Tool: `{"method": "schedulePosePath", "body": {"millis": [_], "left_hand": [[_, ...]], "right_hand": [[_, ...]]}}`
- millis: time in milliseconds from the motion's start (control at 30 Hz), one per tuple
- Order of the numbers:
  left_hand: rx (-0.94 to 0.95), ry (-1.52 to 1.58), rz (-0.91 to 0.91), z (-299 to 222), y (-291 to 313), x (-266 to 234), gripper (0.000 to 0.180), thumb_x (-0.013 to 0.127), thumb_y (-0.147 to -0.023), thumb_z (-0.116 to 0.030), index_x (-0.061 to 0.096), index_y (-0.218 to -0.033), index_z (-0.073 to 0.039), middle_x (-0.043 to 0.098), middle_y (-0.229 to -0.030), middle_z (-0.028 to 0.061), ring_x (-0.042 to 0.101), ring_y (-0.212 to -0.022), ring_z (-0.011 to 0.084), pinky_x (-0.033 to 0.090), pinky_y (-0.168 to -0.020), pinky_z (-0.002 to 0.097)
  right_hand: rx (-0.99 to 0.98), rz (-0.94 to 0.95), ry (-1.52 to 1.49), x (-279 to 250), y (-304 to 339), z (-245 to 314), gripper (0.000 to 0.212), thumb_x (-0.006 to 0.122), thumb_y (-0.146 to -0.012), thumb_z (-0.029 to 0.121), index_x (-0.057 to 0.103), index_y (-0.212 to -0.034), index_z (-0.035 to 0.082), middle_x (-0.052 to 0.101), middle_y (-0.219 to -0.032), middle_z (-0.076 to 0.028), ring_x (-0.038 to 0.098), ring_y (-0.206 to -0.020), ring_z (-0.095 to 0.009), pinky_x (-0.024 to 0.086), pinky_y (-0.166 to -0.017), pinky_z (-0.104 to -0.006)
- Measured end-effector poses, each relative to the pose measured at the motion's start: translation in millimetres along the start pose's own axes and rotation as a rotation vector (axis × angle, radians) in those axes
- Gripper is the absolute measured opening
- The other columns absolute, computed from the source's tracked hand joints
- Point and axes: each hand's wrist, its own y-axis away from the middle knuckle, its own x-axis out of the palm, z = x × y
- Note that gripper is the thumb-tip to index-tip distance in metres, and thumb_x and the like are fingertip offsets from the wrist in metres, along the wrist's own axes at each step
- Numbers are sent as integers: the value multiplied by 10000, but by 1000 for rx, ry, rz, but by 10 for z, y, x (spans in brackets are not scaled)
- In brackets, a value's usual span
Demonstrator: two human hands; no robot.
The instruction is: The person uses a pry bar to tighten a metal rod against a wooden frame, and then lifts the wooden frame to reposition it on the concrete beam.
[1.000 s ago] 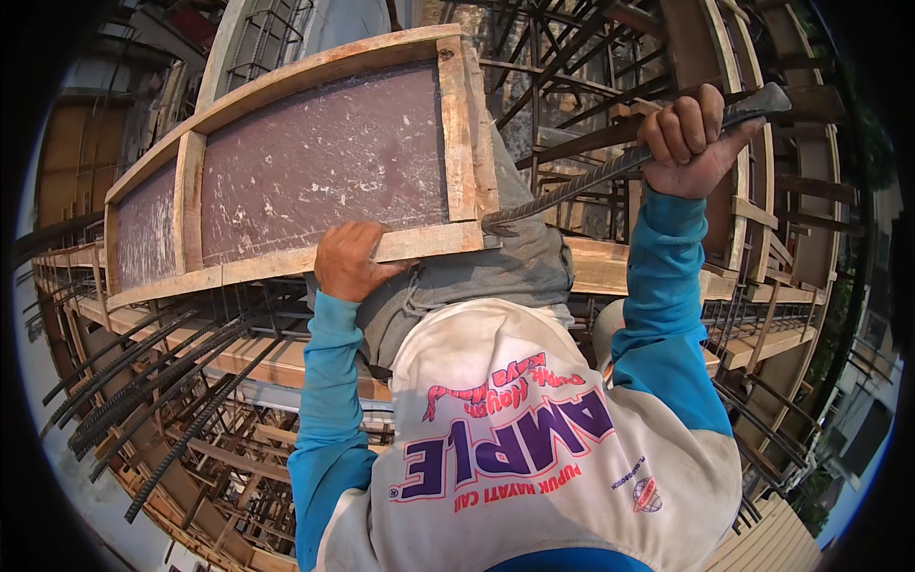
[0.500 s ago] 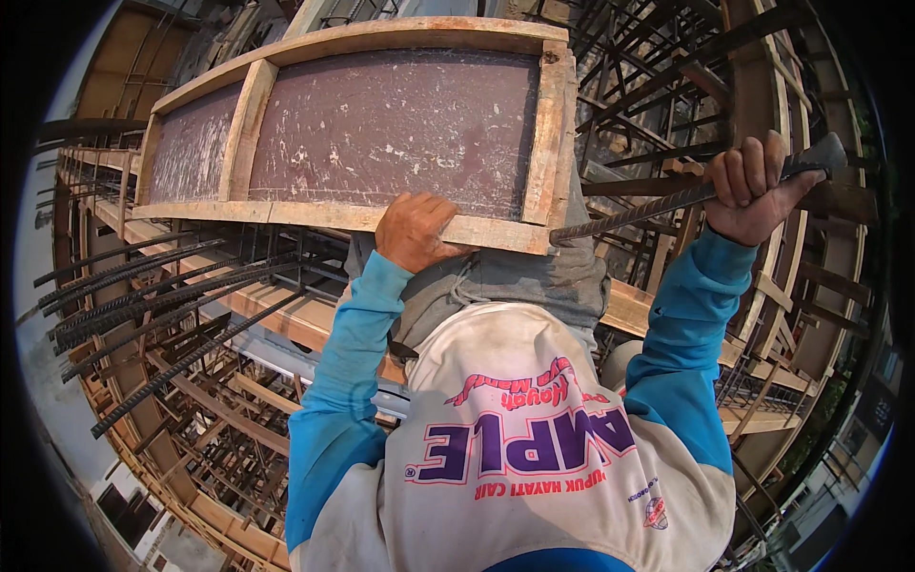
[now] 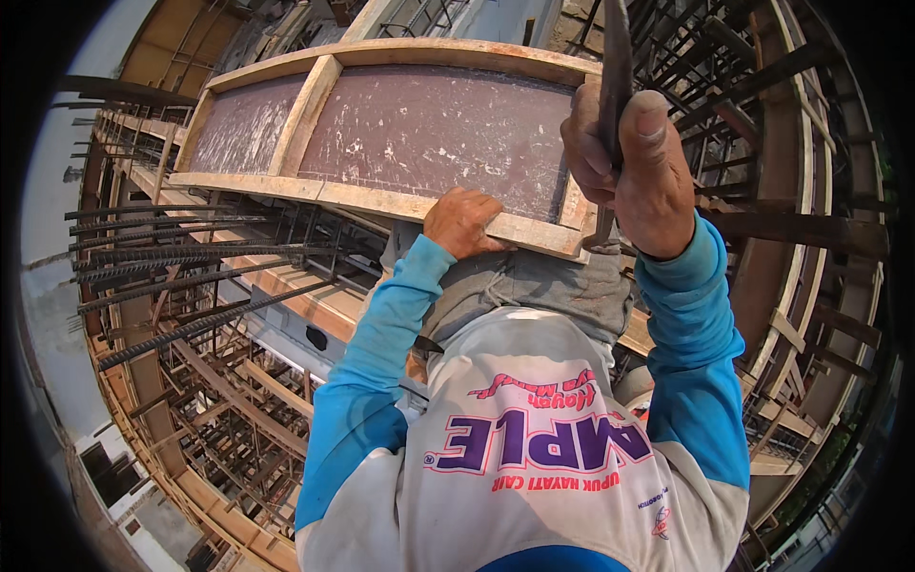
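A formwork panel (image 3: 429, 133), a worn dark-brown sheet in a pale timber frame, lies across my lap. My left hand (image 3: 464, 222) is closed over the timber rail nearest my body, thumb on the outer side. At the panel's right end, my right hand (image 3: 643, 162) is wrapped round a dark steel pry bar (image 3: 616, 57). The bar stands steeply, its upper part rising toward my head. Its lower part shows beside the panel's near right corner, where I cannot tell whether it touches the timber.
Several ribbed rebars (image 3: 181, 253) stick out at the left. Beneath them runs a timber beam edge (image 3: 295, 305). Deep open scaffolding (image 3: 229, 400) drops away at lower left, and more dark poles (image 3: 734, 119) cross at the right. A wall (image 3: 57, 315) borders the far left.
My right hand has swung the pry bar inward and up, from stretched out at the right to steep beside the panel's end. My left hand keeps its hold; the view has shifted slightly.
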Motion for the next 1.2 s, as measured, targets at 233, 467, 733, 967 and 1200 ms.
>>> {"method": "schedulePosePath", "body": {"millis": [233,467,733,967,1200], "left_hand": [[67,103,2,-179,-290,-2,464,849,-533,-388,617,-824,-111,613,-750,52,596,-768,244,444,-692,376],[14,57,-13,-89,-151,-16,498,838,-537,-426,624,-842,-95,609,-775,54,587,-764,238,423,-688,369],[82,21,-18,-131,-237,-1,490,831,-554,-442,620,-818,-88,597,-754,60,572,-736,241,400,-645,365],[98,-40,68,-102,-207,49,552,810,-570,-477,637,-873,-49,619,-820,94,585,-781,278,411,-661,385],[159,-58,37,-186,-246,76,522,839,-582,-387,633,-921,-48,607,-814,103,583,-775,307,434,-685,412]], "right_hand": [[440,-26,77,-407,-273,-284,611,313,-893,698,345,-664,133,294,-562,53,238,-463,-48,200,-392,-210],[495,-325,71,-814,247,-432,608,351,-885,701,381,-685,127,295,-534,46,228,-428,-48,192,-372,-208],[300,-701,88,-1497,1153,-138,648,404,-836,741,389,-684,111,299,-534,39,234,-437,-50,198,-379,-206],[186,-942,158,-1684,2085,458,637,337,-862,734,374,-696,120,266,-524,42,225,-423,-49,205,-379,-212],[133,-1208,393,-1627,3109,1294,608,344,-895,690,405,-721,111,289,-530,40,242,-426,-44,209,-375,-208]]}}
